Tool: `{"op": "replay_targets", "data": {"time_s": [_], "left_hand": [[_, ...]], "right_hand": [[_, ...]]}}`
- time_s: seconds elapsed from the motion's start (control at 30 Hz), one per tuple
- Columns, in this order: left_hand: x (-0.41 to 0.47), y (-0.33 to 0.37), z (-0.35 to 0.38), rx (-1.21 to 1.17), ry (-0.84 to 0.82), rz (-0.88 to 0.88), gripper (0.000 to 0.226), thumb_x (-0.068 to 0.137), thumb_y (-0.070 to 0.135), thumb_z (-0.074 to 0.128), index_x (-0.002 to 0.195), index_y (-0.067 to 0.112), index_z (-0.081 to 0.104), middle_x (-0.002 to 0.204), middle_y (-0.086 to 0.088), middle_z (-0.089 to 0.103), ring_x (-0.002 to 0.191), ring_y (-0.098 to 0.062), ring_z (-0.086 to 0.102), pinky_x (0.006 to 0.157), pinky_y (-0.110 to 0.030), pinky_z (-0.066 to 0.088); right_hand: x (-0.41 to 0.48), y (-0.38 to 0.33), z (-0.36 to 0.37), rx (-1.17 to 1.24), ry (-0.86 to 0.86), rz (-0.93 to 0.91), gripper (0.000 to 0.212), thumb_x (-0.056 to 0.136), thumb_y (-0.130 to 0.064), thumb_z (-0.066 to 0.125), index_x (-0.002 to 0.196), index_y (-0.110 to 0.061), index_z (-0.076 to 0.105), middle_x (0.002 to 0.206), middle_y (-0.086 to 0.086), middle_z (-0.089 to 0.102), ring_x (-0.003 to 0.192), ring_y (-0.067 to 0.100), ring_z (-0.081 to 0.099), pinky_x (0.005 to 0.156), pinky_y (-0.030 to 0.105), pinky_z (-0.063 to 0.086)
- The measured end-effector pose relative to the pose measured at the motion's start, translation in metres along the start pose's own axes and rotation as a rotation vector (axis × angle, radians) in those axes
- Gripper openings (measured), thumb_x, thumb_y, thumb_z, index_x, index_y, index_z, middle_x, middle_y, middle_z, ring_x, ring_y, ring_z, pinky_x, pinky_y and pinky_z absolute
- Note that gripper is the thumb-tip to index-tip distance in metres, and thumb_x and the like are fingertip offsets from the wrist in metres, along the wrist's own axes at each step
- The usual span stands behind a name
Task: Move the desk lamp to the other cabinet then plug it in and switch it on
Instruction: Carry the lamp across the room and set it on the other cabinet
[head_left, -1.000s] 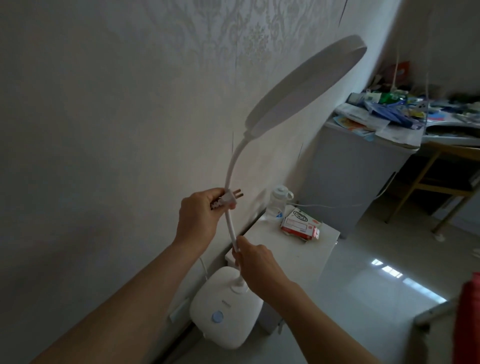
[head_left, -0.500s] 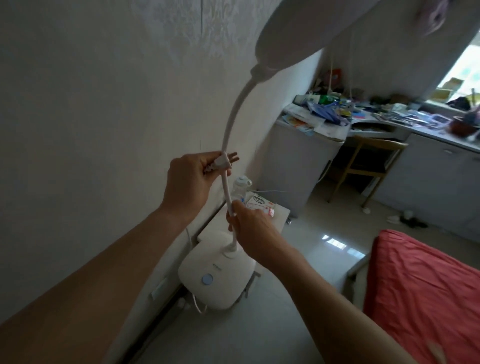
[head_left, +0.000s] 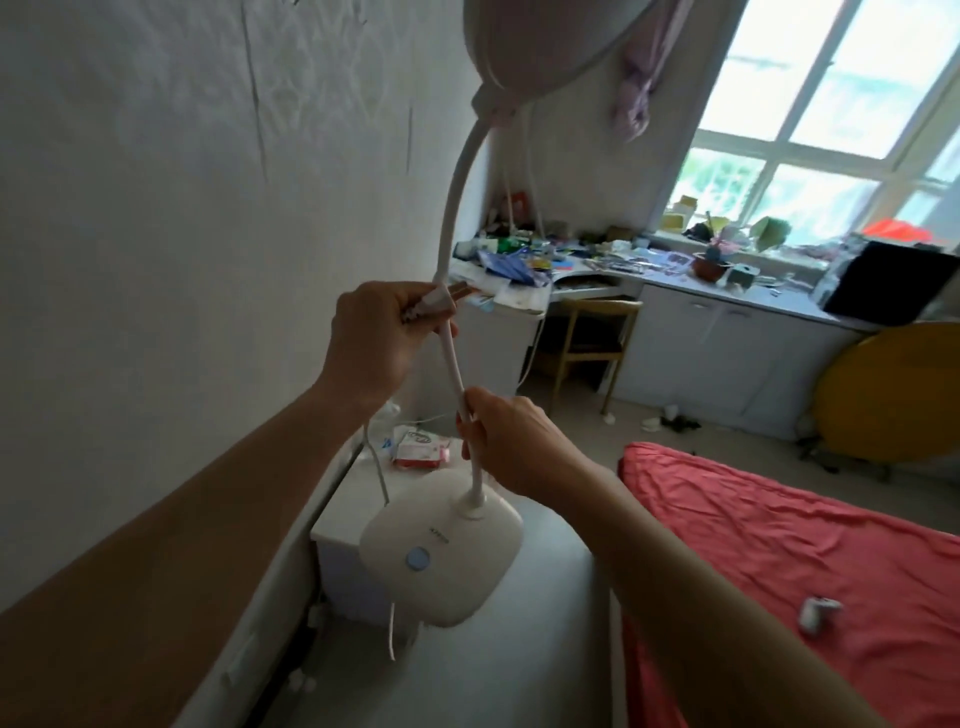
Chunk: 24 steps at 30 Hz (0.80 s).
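A: Where's the lamp?

B: White plastic desk lamp w/ rounded square base (head_left: 441, 558) is in the air, carried by both hands, not resting on anything. Base hangs low, in front of the near corner of a small white bedside cabinet (head_left: 345, 512) by the wall. Pale blue round button (head_left: 417, 559) on the base faces the cam. White bendy neck (head_left: 451, 218) curves up to the round flat lamp head (head_left: 540, 39), cut off by the top edge.

A: Hands?

B: Left hand (head_left: 376, 340) is closed on the neck approx. mid-height & also pinches the white plug w/ two metal prongs (head_left: 441, 299); prongs stick out to the right, free. Right hand (head_left: 511, 441) is wrapped round the lower neck, just above the base.

A: Cord?

B: Thin white cord (head_left: 378, 467) drops from the left hand side; another loop hangs below the base. Can't trace the full run.

A: On the cabinet?

B: Red & white small box (head_left: 421, 448) near its far edge, clear wrapper stuff beside it, too blurry to ID.

A: Rest of room?

B: Red wrinkled bedsheet (head_left: 779, 545) on the right, small grey-white object (head_left: 818, 612) lying on it. Cluttered white desk (head_left: 675, 291) under the window (head_left: 831, 119), wooden chair (head_left: 597, 345) tucked in. Yellow round tabletop (head_left: 893, 395) leans at the far right.
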<state>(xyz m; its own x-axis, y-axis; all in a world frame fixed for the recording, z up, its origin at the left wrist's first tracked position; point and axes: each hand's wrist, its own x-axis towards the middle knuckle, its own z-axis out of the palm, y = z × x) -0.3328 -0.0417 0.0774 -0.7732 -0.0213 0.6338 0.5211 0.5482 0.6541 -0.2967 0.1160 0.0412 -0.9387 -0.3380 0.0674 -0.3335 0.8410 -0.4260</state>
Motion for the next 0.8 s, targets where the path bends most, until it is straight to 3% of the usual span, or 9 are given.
{"op": "replay_targets", "data": {"time_s": [0.1,0.17,0.33,0.67,0.8], "left_hand": [[0.011,0.017,0.013,-0.027,-0.032,0.039,0.012,0.081,0.031,0.068,0.082,0.022,0.077,0.075,0.012,0.072,0.07,0.005,0.063,0.066,0.002,0.04],[0.017,0.025,0.023,-0.065,-0.063,0.037,0.012,0.082,0.033,0.068,0.08,0.024,0.076,0.073,0.015,0.07,0.066,0.011,0.059,0.062,0.005,0.037],[0.027,0.045,0.052,-0.159,-0.146,0.084,0.007,0.082,0.025,0.07,0.082,0.022,0.076,0.07,0.014,0.069,0.065,0.025,0.057,0.059,0.006,0.036],[0.052,0.056,0.115,-0.29,-0.265,0.127,0.012,0.085,0.017,0.066,0.089,0.01,0.075,0.074,0.004,0.072,0.062,0.019,0.061,0.059,0.005,0.04],[0.076,0.055,0.153,-0.329,-0.335,0.082,0.017,0.085,0.018,0.065,0.095,0.007,0.073,0.08,-0.005,0.075,0.072,-0.005,0.07,0.08,-0.02,0.054]], "right_hand": [[-0.014,0.009,-0.02,-0.036,0.039,0.04,0.011,0.098,-0.017,0.051,0.107,-0.012,0.056,0.094,0.008,0.07,0.083,0.025,0.07,0.078,0.04,0.06],[-0.021,0.017,-0.029,-0.049,0.062,0.065,0.011,0.098,-0.017,0.051,0.105,-0.013,0.057,0.094,0.008,0.07,0.082,0.024,0.071,0.078,0.039,0.06],[-0.038,0.036,-0.046,-0.111,0.107,0.131,0.012,0.098,-0.021,0.051,0.106,-0.014,0.055,0.096,0.006,0.069,0.083,0.024,0.069,0.077,0.037,0.059],[-0.04,0.085,-0.057,-0.021,0.265,0.251,0.01,0.099,-0.018,0.05,0.105,-0.011,0.054,0.089,0.013,0.069,0.077,0.031,0.07,0.07,0.048,0.059],[-0.026,0.118,-0.068,-0.006,0.299,0.265,0.01,0.099,-0.015,0.05,0.104,-0.009,0.054,0.087,0.014,0.069,0.076,0.033,0.07,0.069,0.05,0.058]]}}
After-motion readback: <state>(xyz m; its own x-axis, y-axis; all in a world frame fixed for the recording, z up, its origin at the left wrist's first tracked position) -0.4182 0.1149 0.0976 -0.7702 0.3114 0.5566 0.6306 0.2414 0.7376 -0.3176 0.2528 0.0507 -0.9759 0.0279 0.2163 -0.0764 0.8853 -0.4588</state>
